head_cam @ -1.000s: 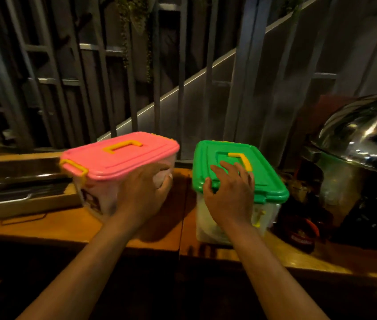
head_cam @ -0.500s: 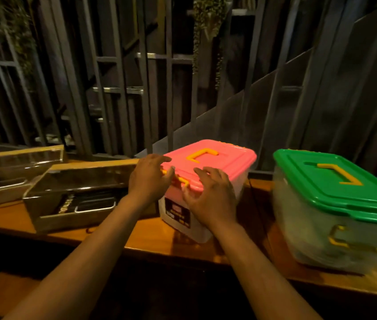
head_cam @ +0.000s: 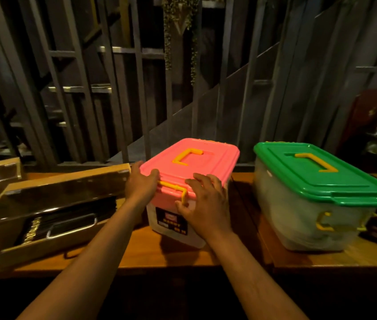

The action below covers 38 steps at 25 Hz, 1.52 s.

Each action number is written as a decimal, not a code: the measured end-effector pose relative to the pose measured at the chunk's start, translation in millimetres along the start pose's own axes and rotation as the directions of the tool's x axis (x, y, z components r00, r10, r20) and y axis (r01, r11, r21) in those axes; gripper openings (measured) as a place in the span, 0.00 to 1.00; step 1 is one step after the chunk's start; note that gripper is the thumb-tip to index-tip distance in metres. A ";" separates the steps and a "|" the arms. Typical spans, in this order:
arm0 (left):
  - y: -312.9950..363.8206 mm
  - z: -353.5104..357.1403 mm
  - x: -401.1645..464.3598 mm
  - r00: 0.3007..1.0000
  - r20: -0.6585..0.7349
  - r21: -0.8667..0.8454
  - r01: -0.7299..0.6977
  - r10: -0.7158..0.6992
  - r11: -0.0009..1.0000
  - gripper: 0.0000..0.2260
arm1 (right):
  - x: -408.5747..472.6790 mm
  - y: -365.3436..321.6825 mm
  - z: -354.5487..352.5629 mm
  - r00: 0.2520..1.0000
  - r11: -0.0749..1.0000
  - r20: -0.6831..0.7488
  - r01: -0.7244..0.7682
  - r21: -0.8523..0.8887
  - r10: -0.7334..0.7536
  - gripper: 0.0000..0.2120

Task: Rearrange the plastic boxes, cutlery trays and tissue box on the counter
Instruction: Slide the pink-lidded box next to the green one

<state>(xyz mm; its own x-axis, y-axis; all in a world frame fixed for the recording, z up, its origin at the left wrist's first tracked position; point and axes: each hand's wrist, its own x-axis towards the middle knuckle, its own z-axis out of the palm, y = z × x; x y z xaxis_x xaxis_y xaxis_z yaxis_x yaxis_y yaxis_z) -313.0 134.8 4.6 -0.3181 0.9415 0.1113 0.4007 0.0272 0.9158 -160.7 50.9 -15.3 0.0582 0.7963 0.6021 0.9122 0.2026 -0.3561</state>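
Restaurant counter (head_cam: 159,255) with cutlery trays (head_cam: 51,204)

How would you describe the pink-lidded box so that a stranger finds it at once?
On the wooden counter stand two plastic boxes. The pink-lidded box is the left one, beside the cutlery tray. Its lid is pink; the green-lidded box stands right of it.

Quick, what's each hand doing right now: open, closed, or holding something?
Left hand: grips the pink box at its near left corner.
Right hand: grips the same box's near lid edge.
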 end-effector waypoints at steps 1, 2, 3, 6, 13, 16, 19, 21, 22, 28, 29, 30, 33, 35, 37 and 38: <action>1.2 3.1 -3.7 1.000 -0.006 0.027 -0.014 0.014 1.000 0.25 | -0.8 6.6 -4.2 1.000 1.000 0.000 0.008 0.002 -0.008 0.22; 1.9 3.9 -6.4 1.000 -0.011 0.053 -0.022 0.022 0.998 0.26 | -0.8 11.8 -8.1 1.000 1.000 -0.004 0.020 0.005 -0.020 0.22; 4.3 6.4 -10.3 0.999 -0.013 0.074 -0.030 0.031 0.997 0.27 | -1.8 18.7 -13.6 1.000 1.000 -0.009 0.026 0.006 -0.026 0.22; 6.9 9.3 -22.7 0.999 -0.011 0.083 -0.034 0.035 0.996 0.29 | -5.3 28.7 -26.7 0.999 0.999 -0.017 0.045 -0.001 -0.045 0.22; 33.4 53.9 -77.7 0.999 -0.039 0.059 0.018 -0.016 0.998 0.38 | -13.2 87.0 -65.3 0.997 0.997 -0.066 0.052 0.049 -0.049 0.22; 39.6 73.4 -93.6 0.996 -0.079 0.135 0.043 -0.033 0.990 0.38 | -14.2 110.9 -76.9 0.997 0.996 -0.044 0.063 0.057 -0.061 0.22; 48.0 89.8 -113.3 0.993 -0.106 0.159 0.063 -0.046 0.985 0.38 | -13.5 131.9 -88.1 0.996 0.996 -0.030 0.087 0.013 -0.087 0.22; 51.9 95.5 -118.4 0.994 -0.108 0.159 0.040 -0.023 0.987 0.39 | -14.2 139.3 -93.2 0.995 0.996 -0.028 0.095 0.000 -0.095 0.21; 52.7 97.4 -118.7 0.995 -0.100 0.157 0.034 -0.018 0.987 0.39 | -14.8 141.4 -94.6 0.995 0.995 -0.029 0.098 0.002 -0.098 0.21; 56.2 101.5 -118.5 0.996 -0.094 0.162 0.019 -0.004 0.987 0.38 | -14.8 148.3 -94.7 0.992 0.992 -0.054 0.120 0.034 -0.119 0.20; 56.1 101.4 -119.1 0.995 -0.098 0.166 0.018 -0.001 0.986 0.38 | -15.3 149.2 -94.1 0.991 0.992 -0.058 0.120 0.039 -0.117 0.21; 56.0 101.0 -119.9 0.995 -0.102 0.176 0.014 0.004 0.984 0.37 | -15.7 149.6 -93.3 0.991 0.992 -0.065 0.120 0.045 -0.117 0.21; 55.0 98.9 -122.9 0.994 -0.099 0.207 -0.017 0.038 0.978 0.38 | -17.2 149.3 -91.3 0.990 0.992 -0.075 0.125 0.035 -0.122 0.22; 52.9 94.3 -122.4 0.997 -0.042 0.194 -0.055 0.064 0.980 0.38 | -17.8 148.6 -92.3 0.990 0.992 -0.062 0.128 -0.003 -0.128 0.23; 51.6 83.3 -123.6 0.989 0.051 0.180 -0.147 0.140 0.973 0.36 | -20.4 146.2 -93.9 0.990 0.989 -0.047 0.134 -0.057 -0.137 0.25; 50.8 76.6 -125.3 0.975 0.088 0.209 -0.216 0.202 0.954 0.33 | -21.6 143.1 -94.1 0.989 0.987 -0.041 0.138 -0.082 -0.142 0.27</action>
<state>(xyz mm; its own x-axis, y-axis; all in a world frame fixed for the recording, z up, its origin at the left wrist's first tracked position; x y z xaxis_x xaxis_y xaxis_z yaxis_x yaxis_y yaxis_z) -187.1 43.9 7.6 -0.1539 0.9534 0.2595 0.6302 -0.1075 0.7690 6.7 9.0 -12.0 -0.0553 0.7351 0.6757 0.9415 0.2637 -0.2098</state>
